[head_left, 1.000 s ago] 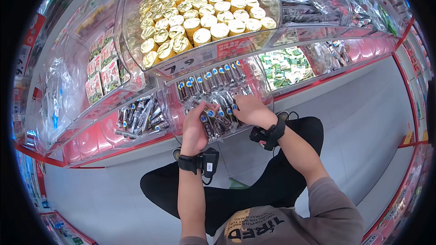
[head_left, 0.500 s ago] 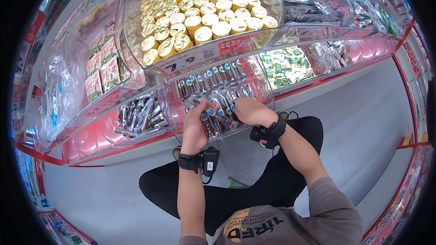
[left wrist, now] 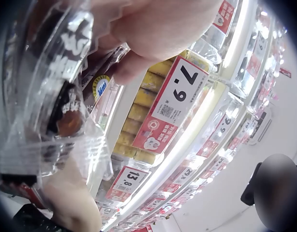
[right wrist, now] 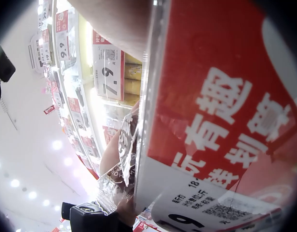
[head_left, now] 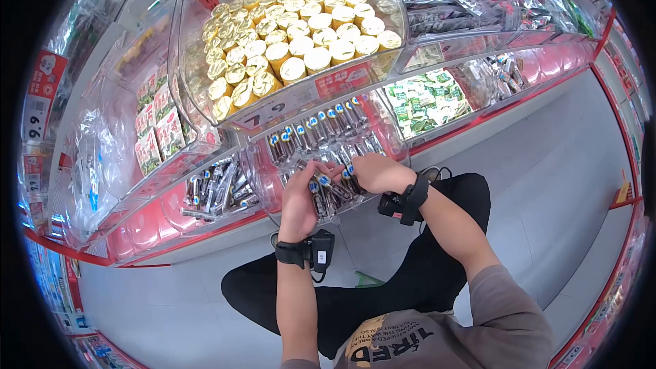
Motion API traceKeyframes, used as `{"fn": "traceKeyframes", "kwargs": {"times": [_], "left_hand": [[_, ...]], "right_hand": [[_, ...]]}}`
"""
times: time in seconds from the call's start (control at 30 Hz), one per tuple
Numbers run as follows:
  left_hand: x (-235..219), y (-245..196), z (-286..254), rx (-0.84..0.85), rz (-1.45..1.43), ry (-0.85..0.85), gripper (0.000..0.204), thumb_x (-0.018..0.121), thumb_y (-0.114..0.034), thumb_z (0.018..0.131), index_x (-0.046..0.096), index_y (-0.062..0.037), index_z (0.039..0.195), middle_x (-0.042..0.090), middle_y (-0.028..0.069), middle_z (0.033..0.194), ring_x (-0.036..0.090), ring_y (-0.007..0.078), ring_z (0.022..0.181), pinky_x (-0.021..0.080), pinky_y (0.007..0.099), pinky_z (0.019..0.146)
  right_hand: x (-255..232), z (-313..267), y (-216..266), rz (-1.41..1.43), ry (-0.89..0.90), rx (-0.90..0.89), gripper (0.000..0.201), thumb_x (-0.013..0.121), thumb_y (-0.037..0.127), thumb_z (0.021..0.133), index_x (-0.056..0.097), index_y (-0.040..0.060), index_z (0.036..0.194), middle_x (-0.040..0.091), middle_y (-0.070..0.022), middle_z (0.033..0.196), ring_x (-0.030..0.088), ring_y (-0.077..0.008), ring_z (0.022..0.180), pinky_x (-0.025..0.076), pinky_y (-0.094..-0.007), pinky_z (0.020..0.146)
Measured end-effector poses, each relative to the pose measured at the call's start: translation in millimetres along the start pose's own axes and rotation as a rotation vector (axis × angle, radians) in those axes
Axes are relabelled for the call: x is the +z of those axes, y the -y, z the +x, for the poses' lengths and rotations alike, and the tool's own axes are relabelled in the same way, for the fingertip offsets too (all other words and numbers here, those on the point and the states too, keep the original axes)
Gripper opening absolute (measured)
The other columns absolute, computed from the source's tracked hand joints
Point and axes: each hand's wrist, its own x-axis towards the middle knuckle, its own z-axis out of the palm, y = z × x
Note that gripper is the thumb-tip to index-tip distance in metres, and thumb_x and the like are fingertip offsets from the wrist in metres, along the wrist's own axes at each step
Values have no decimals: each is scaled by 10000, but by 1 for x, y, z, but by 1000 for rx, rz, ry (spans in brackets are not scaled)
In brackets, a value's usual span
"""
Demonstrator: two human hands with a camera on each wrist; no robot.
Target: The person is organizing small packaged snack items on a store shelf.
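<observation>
Rows of dark snack sticks (head_left: pixel 331 123) in clear wrappers with blue-and-yellow labels lie in a clear bin on the lower shelf. My left hand (head_left: pixel 298 201) is at the bin's front left, its fingers curled around wrapped sticks. In the left wrist view a clear-wrapped snack stick (left wrist: pixel 66 92) looms close beside the hand. My right hand (head_left: pixel 383 174) reaches over the bin's front right, with fingers bent down to pinch a stick among the others; its fingertips are hidden in the head view. Crinkled wrapper (right wrist: pixel 126 150) shows by the fingers in the right wrist view.
Above stands a clear bin of gold-topped rolls (head_left: pixel 301 48) with a 7.9 price label (head_left: pixel 273 111). Green-and-white packets (head_left: pixel 430 99) lie to the right, more wrapped sticks (head_left: pixel 222 188) to the left. A red-and-white sign (right wrist: pixel 201 145) stands close before the right wrist.
The head view has shifted slightly, so the shelves appear tilted and a bit lower on the left. Both hands stay at the front of the stick bin, with small finger movements among the sticks.
</observation>
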Motion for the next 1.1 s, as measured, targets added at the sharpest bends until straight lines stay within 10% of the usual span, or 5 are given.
{"fn": "traceKeyframes", "kwargs": {"times": [1.1], "left_hand": [[17, 19, 19, -79, 42, -45, 265, 514, -277, 922, 569, -20, 893, 599, 94, 970, 568, 196, 917, 442, 343, 849]], "right_hand": [[-1, -9, -5, 272, -364, -43, 264, 539, 246, 848, 636, 2, 871, 644, -164, 854, 624, -322, 802, 480, -402, 716]]}}
